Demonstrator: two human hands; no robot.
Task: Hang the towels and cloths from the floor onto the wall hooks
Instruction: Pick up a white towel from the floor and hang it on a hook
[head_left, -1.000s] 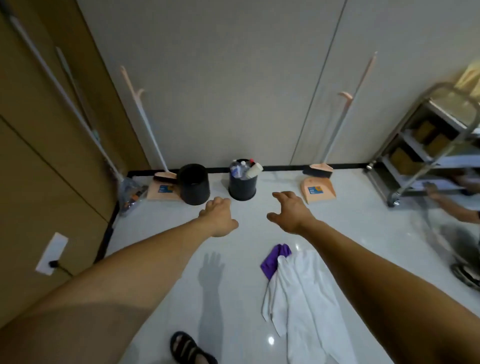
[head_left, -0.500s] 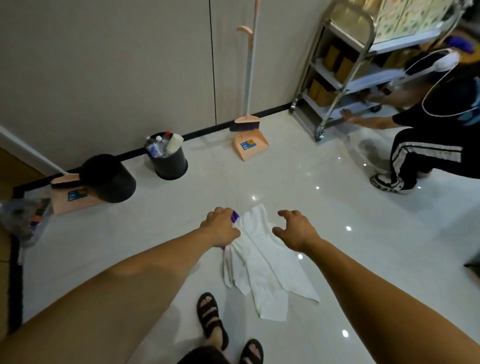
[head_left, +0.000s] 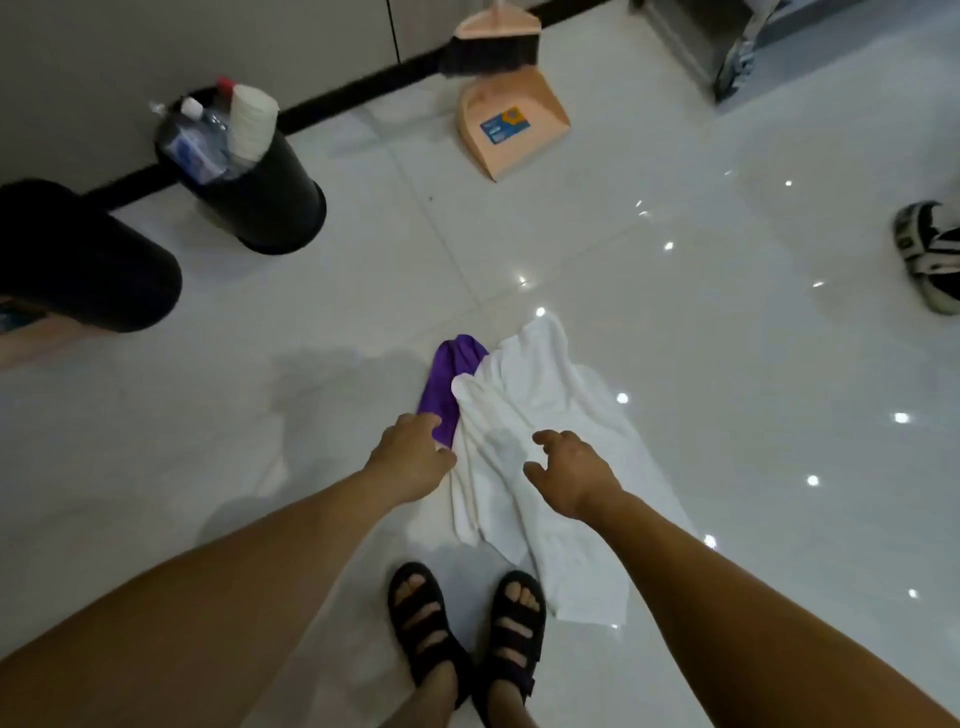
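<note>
A white towel (head_left: 524, 415) lies crumpled on the glossy white floor just ahead of my sandalled feet. A purple cloth (head_left: 448, 379) pokes out from under its left edge. My left hand (head_left: 410, 457) is down at the near end of the purple cloth, fingers loosely curled with their tips at the fabric; no grip shows. My right hand (head_left: 571, 475) hovers over the middle of the white towel with fingers spread and holds nothing. No wall hooks are in view.
A black bin (head_left: 270, 202) stuffed with bottles and cups stands at the back left, with a second black bin (head_left: 83, 260) further left. A peach dustpan (head_left: 511, 124) and a broom (head_left: 493, 49) stand by the wall. Another person's shoe (head_left: 930, 254) is at the right edge.
My view has tilted down and closer to the floor. Both hands have dropped toward the cloths, the left onto the purple cloth's end, the right over the white towel.
</note>
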